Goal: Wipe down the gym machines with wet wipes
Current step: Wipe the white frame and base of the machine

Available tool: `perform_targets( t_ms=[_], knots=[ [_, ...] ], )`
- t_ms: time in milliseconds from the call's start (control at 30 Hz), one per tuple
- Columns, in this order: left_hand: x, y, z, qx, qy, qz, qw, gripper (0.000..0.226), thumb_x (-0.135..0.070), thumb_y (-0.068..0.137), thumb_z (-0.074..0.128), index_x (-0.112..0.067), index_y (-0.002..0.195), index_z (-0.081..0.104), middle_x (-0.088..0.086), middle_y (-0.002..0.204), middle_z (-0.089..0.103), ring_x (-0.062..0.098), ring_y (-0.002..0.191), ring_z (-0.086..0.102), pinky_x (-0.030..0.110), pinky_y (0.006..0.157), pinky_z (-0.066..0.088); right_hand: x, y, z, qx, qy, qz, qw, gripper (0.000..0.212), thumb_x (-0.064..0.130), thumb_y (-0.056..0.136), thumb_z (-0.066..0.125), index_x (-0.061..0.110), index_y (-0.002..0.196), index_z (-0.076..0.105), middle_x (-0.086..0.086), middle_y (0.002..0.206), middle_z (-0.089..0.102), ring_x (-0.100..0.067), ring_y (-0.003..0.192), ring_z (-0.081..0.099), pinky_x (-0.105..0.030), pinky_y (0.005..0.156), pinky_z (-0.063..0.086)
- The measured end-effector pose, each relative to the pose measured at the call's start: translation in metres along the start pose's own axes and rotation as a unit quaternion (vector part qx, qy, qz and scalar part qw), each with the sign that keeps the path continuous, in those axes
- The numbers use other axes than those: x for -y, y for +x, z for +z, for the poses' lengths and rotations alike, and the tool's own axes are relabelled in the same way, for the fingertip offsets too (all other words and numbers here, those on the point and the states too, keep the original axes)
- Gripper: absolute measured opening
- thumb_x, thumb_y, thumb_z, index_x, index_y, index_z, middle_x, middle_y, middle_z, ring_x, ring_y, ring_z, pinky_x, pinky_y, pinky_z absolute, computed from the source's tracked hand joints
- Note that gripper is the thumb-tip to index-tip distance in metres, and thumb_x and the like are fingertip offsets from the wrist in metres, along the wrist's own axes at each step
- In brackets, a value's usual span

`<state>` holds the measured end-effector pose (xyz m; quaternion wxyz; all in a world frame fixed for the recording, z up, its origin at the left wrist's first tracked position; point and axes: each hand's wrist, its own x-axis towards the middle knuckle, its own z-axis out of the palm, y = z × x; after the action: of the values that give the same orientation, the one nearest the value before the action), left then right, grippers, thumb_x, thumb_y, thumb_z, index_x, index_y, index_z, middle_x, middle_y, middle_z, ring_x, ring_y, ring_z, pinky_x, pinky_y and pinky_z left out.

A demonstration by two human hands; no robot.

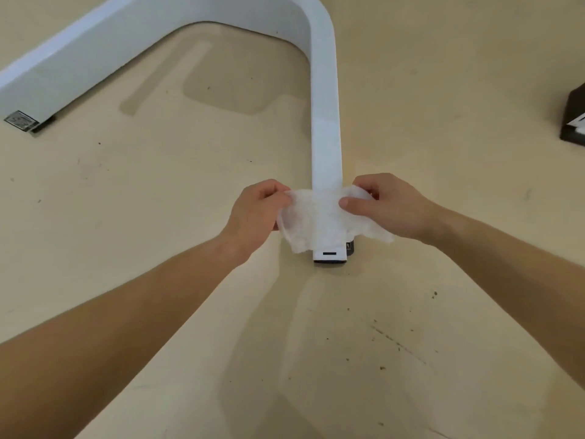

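Observation:
A white U-shaped machine base frame (324,99) lies on the beige floor, one leg running toward me and ending in a black-footed end cap (329,256). A white wet wipe (316,217) is draped across that leg just before its end. My left hand (256,213) pinches the wipe's left edge. My right hand (386,205) pinches its right edge, thumb on top. Both hands hold the wipe stretched over the leg.
The frame's other leg (63,68) runs off to the far left and ends at a grey label plate (20,120). A dark box-like object (574,118) sits at the right edge. The beige floor (158,185) is scuffed and spotted.

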<state>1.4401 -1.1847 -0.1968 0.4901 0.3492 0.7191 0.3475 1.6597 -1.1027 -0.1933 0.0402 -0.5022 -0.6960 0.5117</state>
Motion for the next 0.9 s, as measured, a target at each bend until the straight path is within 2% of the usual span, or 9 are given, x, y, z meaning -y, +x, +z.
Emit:
perform_targets(
  t_ms=[67, 200, 267, 333, 433, 567, 667, 800, 900],
  knots=[
    [0.01, 0.002, 0.006, 0.002, 0.004, -0.005, 1.0, 0.015, -0.012, 0.095, 0.057, -0.012, 0.086, 0.069, -0.003, 0.08, 0.065, 0.016, 0.074, 0.061, 0.032, 0.071, 0.055, -0.011, -0.001, 0.008, 0.003, -0.023, 0.014, 1.0, 0.036, 0.033, 0.094, 0.064, 0.014, 0.068, 0.048, 0.013, 0.06, 0.044, -0.005, 0.054, 0.04, -0.021, 0.054, 0.031],
    [0.027, 0.001, 0.017, -0.024, 0.127, 0.022, 0.991, 0.011, -0.019, 0.096, 0.059, -0.024, 0.098, 0.069, -0.011, 0.091, 0.068, 0.008, 0.084, 0.063, 0.013, 0.07, 0.047, -0.026, -0.012, 0.026, -0.03, -0.061, 0.047, 0.997, 0.033, 0.037, 0.091, 0.067, 0.014, 0.076, 0.049, 0.007, 0.074, 0.051, -0.014, 0.066, 0.048, -0.026, 0.058, 0.035],
    [0.034, 0.0, 0.023, -0.043, 0.141, 0.01, 0.989, 0.013, -0.022, 0.095, 0.062, -0.023, 0.108, 0.065, -0.012, 0.095, 0.064, 0.007, 0.084, 0.06, 0.007, 0.068, 0.043, -0.027, -0.018, 0.035, -0.09, -0.052, 0.062, 0.993, 0.03, 0.043, 0.087, 0.071, 0.021, 0.101, 0.056, 0.009, 0.098, 0.055, -0.012, 0.084, 0.056, -0.026, 0.068, 0.043],
    [0.037, -0.004, 0.028, -0.094, 0.16, 0.01, 0.983, 0.025, -0.025, 0.095, 0.064, -0.023, 0.118, 0.058, -0.011, 0.107, 0.058, 0.008, 0.089, 0.058, 0.012, 0.074, 0.044, -0.027, -0.026, 0.045, -0.182, -0.063, 0.066, 0.979, 0.054, 0.046, 0.083, 0.074, 0.023, 0.125, 0.049, 0.009, 0.117, 0.047, -0.013, 0.103, 0.052, -0.029, 0.08, 0.045],
    [0.034, -0.02, 0.038, -0.163, 0.125, 0.043, 0.978, 0.029, -0.022, 0.097, 0.058, -0.024, 0.125, 0.052, -0.012, 0.122, 0.052, 0.006, 0.098, 0.056, 0.008, 0.075, 0.04, -0.025, -0.04, 0.058, -0.268, -0.043, 0.039, 0.962, 0.047, 0.043, 0.085, 0.073, 0.022, 0.119, 0.047, 0.007, 0.115, 0.046, -0.014, 0.101, 0.05, -0.031, 0.083, 0.045],
    [0.034, -0.046, 0.063, -0.102, 0.041, 0.017, 0.994, 0.031, -0.02, 0.104, 0.046, -0.022, 0.134, 0.053, -0.014, 0.127, 0.058, -0.003, 0.103, 0.057, -0.001, 0.077, 0.04, -0.021, -0.044, 0.074, -0.201, 0.042, 0.077, 0.976, 0.032, 0.038, 0.1, 0.051, 0.021, 0.128, 0.054, 0.006, 0.114, 0.059, -0.011, 0.093, 0.058, -0.029, 0.082, 0.045],
    [0.034, -0.05, 0.079, -0.049, 0.031, 0.025, 0.998, 0.027, -0.022, 0.106, 0.038, -0.025, 0.127, 0.055, -0.013, 0.112, 0.065, -0.001, 0.094, 0.06, 0.006, 0.073, 0.045, -0.017, -0.038, 0.082, -0.127, 0.099, 0.068, 0.985, 0.031, 0.033, 0.107, 0.035, 0.024, 0.122, 0.06, 0.008, 0.107, 0.067, -0.015, 0.097, 0.062, -0.027, 0.078, 0.047],
    [0.033, -0.032, 0.086, -0.034, 0.007, 0.01, 0.999, 0.029, -0.02, 0.107, 0.032, -0.021, 0.128, 0.052, -0.009, 0.102, 0.065, -0.005, 0.085, 0.06, 0.005, 0.065, 0.044, -0.023, -0.023, 0.088, -0.041, 0.173, 0.042, 0.983, 0.041, 0.033, 0.108, 0.028, 0.041, 0.147, 0.039, 0.022, 0.129, 0.061, -0.001, 0.117, 0.058, -0.025, 0.1, 0.043],
    [0.032, -0.018, 0.087, -0.037, 0.012, -0.001, 0.999, 0.033, -0.018, 0.108, 0.031, -0.022, 0.133, 0.051, -0.005, 0.107, 0.066, 0.001, 0.087, 0.063, 0.005, 0.064, 0.046, -0.024, -0.014, 0.086, -0.036, 0.206, 0.016, 0.978, 0.043, 0.029, 0.11, 0.029, 0.04, 0.151, 0.033, 0.027, 0.131, 0.057, 0.009, 0.118, 0.055, -0.017, 0.101, 0.04]
  ],
)
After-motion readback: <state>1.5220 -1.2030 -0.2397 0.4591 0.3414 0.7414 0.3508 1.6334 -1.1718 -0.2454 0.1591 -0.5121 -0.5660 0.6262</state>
